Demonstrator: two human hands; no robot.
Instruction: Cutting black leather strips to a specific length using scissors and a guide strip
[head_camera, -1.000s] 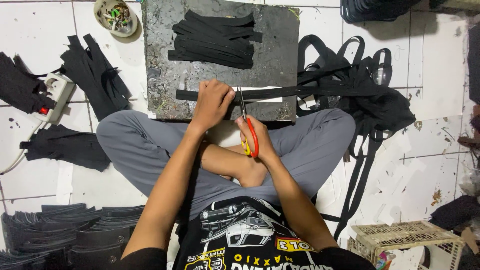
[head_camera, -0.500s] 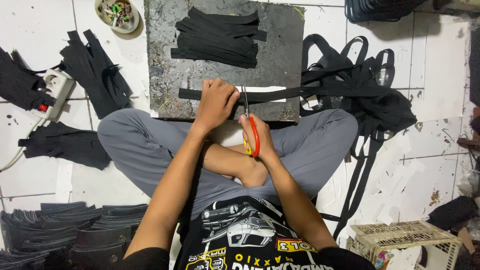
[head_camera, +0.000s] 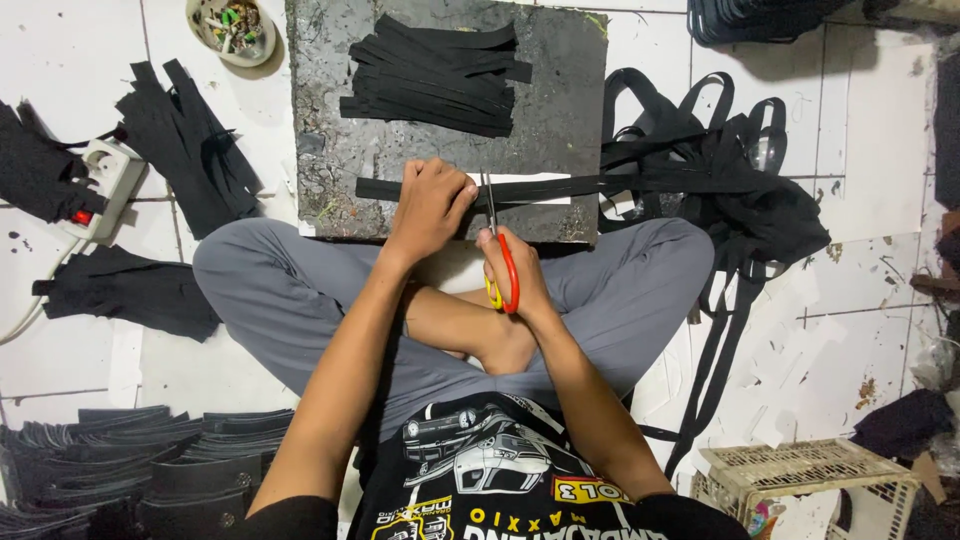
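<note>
Head view: a small round bowl (head_camera: 232, 28) filled with mixed small objects is seen on the floor. A long black fabric strap (head_camera: 560, 185) is pressed on the dark board (head_camera: 330, 150) by the left hand (head_camera: 432, 205), fingers closed. Red-handled scissors (head_camera: 500, 255) are gripped by the right hand (head_camera: 520, 275). Cut black strips (head_camera: 435, 75) are piled beyond.

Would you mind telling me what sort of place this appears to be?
Probably a small floor-level sewing or bag-making workshop: a long black webbing strap being cut with orange-handled scissors on a worn grey board, beside a pile of cut black strips.
</note>
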